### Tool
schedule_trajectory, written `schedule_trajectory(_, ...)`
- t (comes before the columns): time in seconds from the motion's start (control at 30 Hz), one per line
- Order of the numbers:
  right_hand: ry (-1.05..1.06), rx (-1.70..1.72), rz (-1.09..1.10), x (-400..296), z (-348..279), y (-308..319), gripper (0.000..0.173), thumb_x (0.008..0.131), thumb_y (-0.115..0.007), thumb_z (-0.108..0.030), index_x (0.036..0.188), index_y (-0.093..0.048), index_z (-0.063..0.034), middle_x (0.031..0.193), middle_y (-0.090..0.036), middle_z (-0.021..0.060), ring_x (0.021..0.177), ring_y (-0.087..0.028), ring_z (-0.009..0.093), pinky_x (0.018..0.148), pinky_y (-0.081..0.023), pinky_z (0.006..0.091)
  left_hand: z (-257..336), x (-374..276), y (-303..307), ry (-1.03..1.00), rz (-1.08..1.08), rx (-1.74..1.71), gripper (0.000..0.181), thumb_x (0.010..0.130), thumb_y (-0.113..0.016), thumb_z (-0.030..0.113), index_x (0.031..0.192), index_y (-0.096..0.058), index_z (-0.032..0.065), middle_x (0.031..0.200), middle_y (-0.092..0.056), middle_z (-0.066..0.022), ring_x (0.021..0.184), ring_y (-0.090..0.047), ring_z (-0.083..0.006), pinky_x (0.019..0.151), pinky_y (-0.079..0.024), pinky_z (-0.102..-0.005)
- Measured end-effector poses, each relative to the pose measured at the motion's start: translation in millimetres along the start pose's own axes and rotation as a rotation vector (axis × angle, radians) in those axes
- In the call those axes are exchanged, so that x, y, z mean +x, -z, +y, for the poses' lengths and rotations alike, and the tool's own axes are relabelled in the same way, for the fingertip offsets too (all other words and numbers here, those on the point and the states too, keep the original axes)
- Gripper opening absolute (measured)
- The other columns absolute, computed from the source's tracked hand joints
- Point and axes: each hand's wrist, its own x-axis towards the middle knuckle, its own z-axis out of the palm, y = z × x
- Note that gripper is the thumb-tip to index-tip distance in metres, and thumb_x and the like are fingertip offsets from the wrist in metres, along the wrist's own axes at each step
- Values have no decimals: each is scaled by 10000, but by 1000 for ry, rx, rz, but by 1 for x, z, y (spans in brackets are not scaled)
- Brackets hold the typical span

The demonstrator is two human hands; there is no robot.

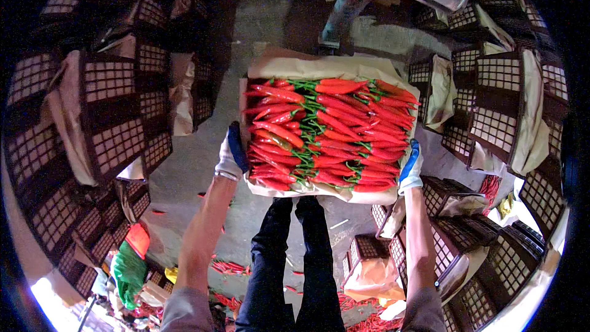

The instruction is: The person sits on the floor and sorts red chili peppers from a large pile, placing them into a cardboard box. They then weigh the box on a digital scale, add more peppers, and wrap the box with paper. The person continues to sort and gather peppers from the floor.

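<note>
Between my two gloved hands is a paper-lined crate point(322, 197) of red chili peppers point(339, 124), held up over the floor in front of my legs. The peppers lie in neat rows with their green stems lined up, and one near the left is partly brownish green. My left hand point(233, 154), in a white glove with dark blue coating, grips the crate's left side. On the opposite side, my right hand point(411, 166) holds the edge in a white and blue glove. The brown liner paper point(322, 67) folds up around the peppers and hides most of the crate's walls.
Dark lattice crates with paper liners are stacked at the left point(115, 115) and right point(498, 101). A platform scale point(334, 23) with a clear-covered top stands ahead. Loose peppers point(230, 267) lie on the concrete floor point(184, 193). Behind left is a person in green point(128, 272).
</note>
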Motion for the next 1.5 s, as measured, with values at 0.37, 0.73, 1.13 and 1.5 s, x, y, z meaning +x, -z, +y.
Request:
schedule_trajectory(0.37, -70, -60, -81, 9, 50, 0, 371, 921, -558, -357, 1109, -622, -43, 1044, -600, 31, 936, -534, 179, 870, -428, 337, -8, 50, 74, -112, -42, 187, 286, 956, -535, 395, 1013, -626, 130, 914, -623, 12, 817, -552, -140, 782, -447, -298)
schedule_trajectory(0.73, 156, -197, 237, -152, 58, 113, 307, 931, -606, -209, 1152, -562, -1, 1006, -624, 46, 849, -599, 126, 697, -501, 247, 2, -74, 126, -322, 402, 406, 390, 910, -618, 390, 1165, -626, 94, 1020, -642, 17, 832, -564, -106, 754, -454, -278)
schedule_trajectory(1.13, -626, -447, -309, -298, 115, 69, 246, 915, -607, -201, 1074, -665, -22, 839, -678, 45, 685, -641, 137, 636, -519, 271, -87, -179, 172, -53, 503, 355, 335, 964, -525, 341, 1199, -610, 117, 1112, -655, -44, 875, -625, -199, 745, -499, -363)
schedule_trajectory(1.5, -627, -286, -258, -256, 81, 66, 254, 896, -654, -236, 1046, -673, -31, 865, -694, 51, 682, -648, 121, 625, -537, 261, -93, -191, 95, -138, 258, 549, 303, 958, -551, 203, 1185, -616, 12, 1116, -655, -73, 990, -608, -162, 893, -484, -304)
